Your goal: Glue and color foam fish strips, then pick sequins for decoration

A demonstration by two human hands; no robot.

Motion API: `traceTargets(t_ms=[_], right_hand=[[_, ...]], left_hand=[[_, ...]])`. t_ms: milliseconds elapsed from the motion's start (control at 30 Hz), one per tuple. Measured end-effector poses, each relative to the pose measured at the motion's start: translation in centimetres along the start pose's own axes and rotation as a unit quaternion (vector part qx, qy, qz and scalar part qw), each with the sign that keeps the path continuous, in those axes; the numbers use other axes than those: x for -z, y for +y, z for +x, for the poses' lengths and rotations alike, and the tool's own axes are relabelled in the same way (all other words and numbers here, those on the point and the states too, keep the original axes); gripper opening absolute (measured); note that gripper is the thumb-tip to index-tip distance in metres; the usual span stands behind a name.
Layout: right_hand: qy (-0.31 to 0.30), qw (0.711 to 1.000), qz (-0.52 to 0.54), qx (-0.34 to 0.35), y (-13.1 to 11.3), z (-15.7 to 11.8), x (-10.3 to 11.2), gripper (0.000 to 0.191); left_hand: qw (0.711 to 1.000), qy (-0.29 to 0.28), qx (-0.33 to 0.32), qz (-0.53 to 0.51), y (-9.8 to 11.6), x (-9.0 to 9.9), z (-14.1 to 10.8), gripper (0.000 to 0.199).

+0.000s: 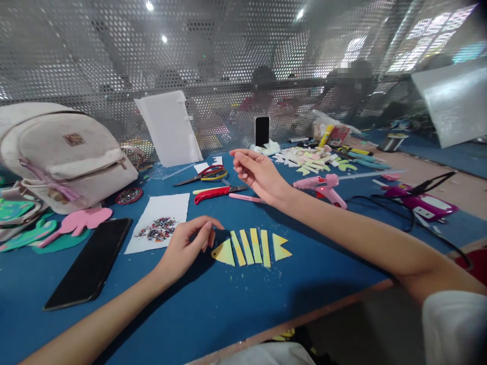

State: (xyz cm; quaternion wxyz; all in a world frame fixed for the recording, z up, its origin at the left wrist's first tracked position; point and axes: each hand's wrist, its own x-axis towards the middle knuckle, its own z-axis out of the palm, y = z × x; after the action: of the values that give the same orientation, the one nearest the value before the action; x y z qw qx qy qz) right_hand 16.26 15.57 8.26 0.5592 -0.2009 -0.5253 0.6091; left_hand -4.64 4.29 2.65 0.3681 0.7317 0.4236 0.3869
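My left hand (190, 242) rests beside a fish shape of yellow-green cut pieces, its index finger reaching toward the head piece (225, 252) and the other fingers loosely curled. The head has a dark round eye. Right of it lie several upright strips (246, 247) with gaps between them, then a notched tail piece (281, 247). My right hand (259, 175) is raised above the table, thumb and index pressed together; anything between them is too small to make out. Below it lie red-handled pliers (213, 194) and a pink strip (245, 197).
White paper (155, 205) bears many small coloured gems. Scissors (201, 175), a pink glue gun (321, 187) with a cord, and a pile of cut pieces (308, 158) lie farther back. A phone (89, 266) and a backpack (72, 147) stand left; a purple power strip (422, 202) lies right.
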Motion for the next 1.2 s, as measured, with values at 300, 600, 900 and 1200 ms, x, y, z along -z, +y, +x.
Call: traceTargets(t_ms=[300, 600, 900, 1200], right_hand=[[0.042, 0.999, 0.015, -0.016, -0.4, 0.4, 0.1, 0.025], [0.065, 0.997, 0.018, -0.029, -0.4, 0.5, 0.3, 0.021], [0.067, 0.997, 0.005, -0.024, -0.1, 0.6, 0.4, 0.029], [0.065, 0.998, -0.019, -0.006, 1.0, 0.6, 0.7, 0.041]], left_hand=[[1.000, 0.002, 0.002, -0.009, 0.0, 0.0, 0.0, 0.035], [1.000, 0.005, 0.000, -0.020, -0.2, 0.0, -0.1, 0.034], [0.999, 0.030, -0.012, -0.022, -0.4, -0.1, -0.1, 0.031], [0.993, 0.116, -0.019, -0.014, -0.9, 0.2, 0.4, 0.033]])
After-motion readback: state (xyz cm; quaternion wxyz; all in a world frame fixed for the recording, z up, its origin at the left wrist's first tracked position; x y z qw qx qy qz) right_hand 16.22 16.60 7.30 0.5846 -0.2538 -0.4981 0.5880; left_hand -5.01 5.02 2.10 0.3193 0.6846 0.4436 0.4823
